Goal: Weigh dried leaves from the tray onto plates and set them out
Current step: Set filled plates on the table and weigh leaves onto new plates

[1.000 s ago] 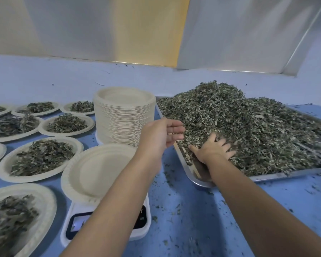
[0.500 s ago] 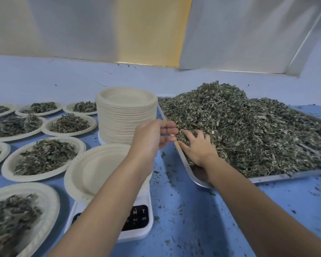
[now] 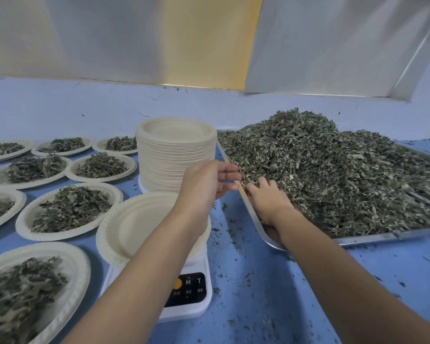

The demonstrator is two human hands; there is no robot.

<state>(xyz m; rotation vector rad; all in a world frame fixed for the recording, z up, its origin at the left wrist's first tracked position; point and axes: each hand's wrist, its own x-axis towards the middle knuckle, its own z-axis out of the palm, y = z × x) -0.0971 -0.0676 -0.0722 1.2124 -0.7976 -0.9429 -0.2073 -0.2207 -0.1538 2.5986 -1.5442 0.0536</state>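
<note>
Two bare hands work at the near-left rim of the tray: the left hand, fingers straight and together, cups beside it; the right hand lies palm-down in the dried leaves, fingertips buried, grip unclear. An empty plate sits on the scale. Crumbly leaves may scatter onto the table during transfer.
</note>
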